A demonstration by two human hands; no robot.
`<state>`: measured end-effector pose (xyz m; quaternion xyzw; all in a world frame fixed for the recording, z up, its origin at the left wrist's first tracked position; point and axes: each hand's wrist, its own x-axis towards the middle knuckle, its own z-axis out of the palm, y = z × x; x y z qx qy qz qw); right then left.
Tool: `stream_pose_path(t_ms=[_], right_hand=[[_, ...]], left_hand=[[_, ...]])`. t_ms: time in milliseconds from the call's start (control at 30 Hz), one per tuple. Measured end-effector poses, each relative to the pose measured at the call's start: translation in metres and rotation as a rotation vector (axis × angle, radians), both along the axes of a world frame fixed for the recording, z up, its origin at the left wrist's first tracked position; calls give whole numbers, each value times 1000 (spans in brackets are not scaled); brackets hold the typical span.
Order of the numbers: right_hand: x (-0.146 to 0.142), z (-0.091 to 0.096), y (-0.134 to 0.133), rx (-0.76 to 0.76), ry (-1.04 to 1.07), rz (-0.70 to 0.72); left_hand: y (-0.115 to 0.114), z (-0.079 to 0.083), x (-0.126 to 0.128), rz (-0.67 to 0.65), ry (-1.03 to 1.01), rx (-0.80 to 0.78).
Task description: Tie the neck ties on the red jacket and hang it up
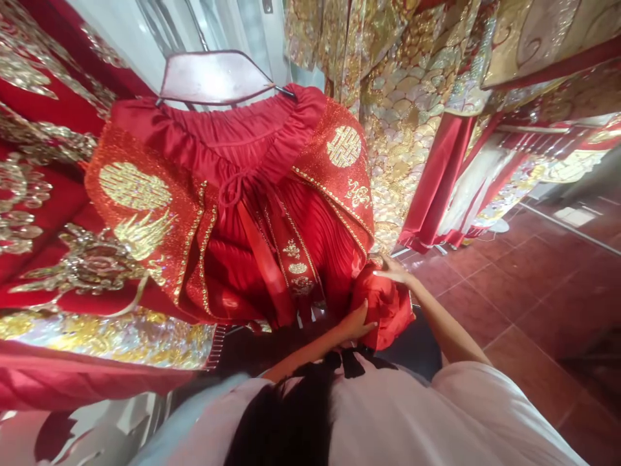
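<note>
A red costume skirt (pixel 310 226) hangs in front of me with a gathered waist, a tied drawstring, pleats and glittery panels with gold emblems. It is on a hanger (pixel 218 77) with a pale, shiny board. A bunched piece of red cloth (pixel 388 307) lies low at the skirt's right side; whether it belongs to the skirt I cannot tell. My left hand (pixel 358 325) grips this bunch from the near left, thumb up. Higher, at its right edge, my right hand (pixel 394 272) holds the cloth, with some fingertips hidden in the folds.
Red garments with silver and gold beadwork (pixel 97 262) crowd the left side. Gold sequined garments (pixel 402 129) hang at the back right, above a red and white draped cloth (pixel 436 181). Reddish floor tiles (pixel 504 291) spread at the right. A dark surface (pixel 417 343) lies beneath my hands.
</note>
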<state>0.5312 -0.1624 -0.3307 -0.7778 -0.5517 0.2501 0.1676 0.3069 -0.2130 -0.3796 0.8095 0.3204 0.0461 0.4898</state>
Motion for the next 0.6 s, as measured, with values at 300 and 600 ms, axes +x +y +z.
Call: stream_pose_path(t_ms=[300, 600], right_hand=[[-21, 31, -16, 101, -229, -148], [-80, 178, -62, 601, -360, 123]], left_hand=[[35, 40, -2, 69, -52, 103], [58, 181, -5, 373, -519, 423]])
